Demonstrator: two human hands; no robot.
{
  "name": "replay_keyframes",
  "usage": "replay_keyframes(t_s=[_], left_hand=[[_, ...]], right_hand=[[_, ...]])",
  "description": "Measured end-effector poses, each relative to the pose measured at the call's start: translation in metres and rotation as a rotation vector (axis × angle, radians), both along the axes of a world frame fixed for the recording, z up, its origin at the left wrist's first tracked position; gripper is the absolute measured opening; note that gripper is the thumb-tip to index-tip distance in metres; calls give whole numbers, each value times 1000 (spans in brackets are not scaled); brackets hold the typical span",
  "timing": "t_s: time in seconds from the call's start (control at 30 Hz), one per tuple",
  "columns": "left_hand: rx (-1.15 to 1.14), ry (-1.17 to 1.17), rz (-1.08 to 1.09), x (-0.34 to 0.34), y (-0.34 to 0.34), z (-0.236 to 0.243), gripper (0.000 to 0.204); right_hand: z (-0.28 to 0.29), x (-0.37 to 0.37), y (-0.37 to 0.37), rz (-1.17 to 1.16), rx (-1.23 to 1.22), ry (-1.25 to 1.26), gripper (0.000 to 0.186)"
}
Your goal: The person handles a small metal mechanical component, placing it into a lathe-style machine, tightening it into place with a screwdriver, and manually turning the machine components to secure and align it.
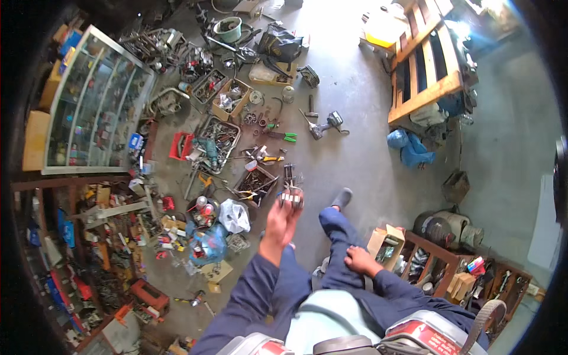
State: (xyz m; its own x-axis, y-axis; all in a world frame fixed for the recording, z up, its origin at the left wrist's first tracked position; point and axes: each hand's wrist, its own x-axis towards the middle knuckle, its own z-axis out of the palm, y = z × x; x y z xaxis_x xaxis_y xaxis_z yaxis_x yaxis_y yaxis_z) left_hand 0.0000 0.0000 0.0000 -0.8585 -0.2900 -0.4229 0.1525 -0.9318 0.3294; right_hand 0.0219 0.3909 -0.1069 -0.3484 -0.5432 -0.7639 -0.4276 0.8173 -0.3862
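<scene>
A worker's left hand [280,226] pinches a rounded metal machine part [291,200] at its fingertips, the part's long axis hard to tell, ahead and left of the farther right hand [362,261], resting loosely spread, empty, on the blue-trousered thigh [338,251].

The held part [291,199] shows pale stripes against darker metal; the sleeves [241,294] are navy, the floor [370,163] grey, the plier handles [289,137] bright green, the rumpled bag [235,216] white, the pallet [425,102] orange-tan.
</scene>
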Motion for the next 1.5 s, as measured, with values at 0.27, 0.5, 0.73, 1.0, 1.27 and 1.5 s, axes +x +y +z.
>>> replay_keyframes(t_s=[0.27, 0.5, 0.73, 1.0, 1.27, 1.5], left_hand=[[150, 330, -145, -184, 118, 225, 37], [246, 465, -533, -310, 280, 280, 50], [465, 487, -941, -382, 432, 310, 55], [244, 444, -1318, -411, 568, 326, 57], [407, 709, -1470, -519, 662, 327, 51], [-91, 963, -1225, -622, 716, 365, 61]], right_hand=[[137, -129, 118, -361, -94, 201, 35], [321, -263, 157, -1009, -894, 588, 17], [468, -314, 211, -846, -1030, 1249, 53], [492, -350, 292, -839, -760, 1709, 64], [490, -423, 347, -1065, -710, 1930, 47], [513, -511, 397, -1333, -674, 1826, 43]])
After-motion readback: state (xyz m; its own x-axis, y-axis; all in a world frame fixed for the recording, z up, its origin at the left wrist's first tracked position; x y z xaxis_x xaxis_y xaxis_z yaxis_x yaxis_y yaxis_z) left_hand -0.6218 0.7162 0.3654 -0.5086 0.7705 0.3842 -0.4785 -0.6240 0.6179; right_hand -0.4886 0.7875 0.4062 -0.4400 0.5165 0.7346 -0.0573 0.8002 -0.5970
